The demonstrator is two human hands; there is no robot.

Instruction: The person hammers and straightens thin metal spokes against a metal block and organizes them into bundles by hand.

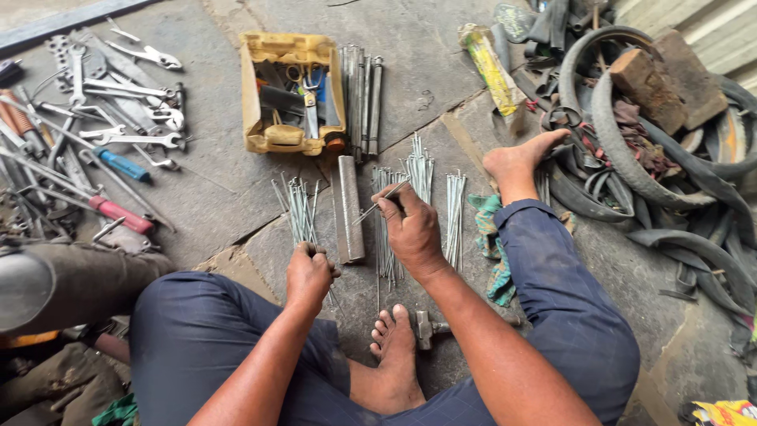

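The left hand [309, 274] grips a bundle of spokes [300, 209] left of the metal bar [349, 207], fingers closed. Right hand [408, 229], right of the bar, pinches 1 spoke [378, 202]; best kept pinched near its end.

Cycle repair workshop: spanners [134, 139], tyres [631, 158]

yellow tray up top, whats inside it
The yellow tray holds small hand tools: scissors or pliers with dark handles, a blue-handled piece and an orange-tipped one near its corner. Whatever lies beneath that pile is covered.
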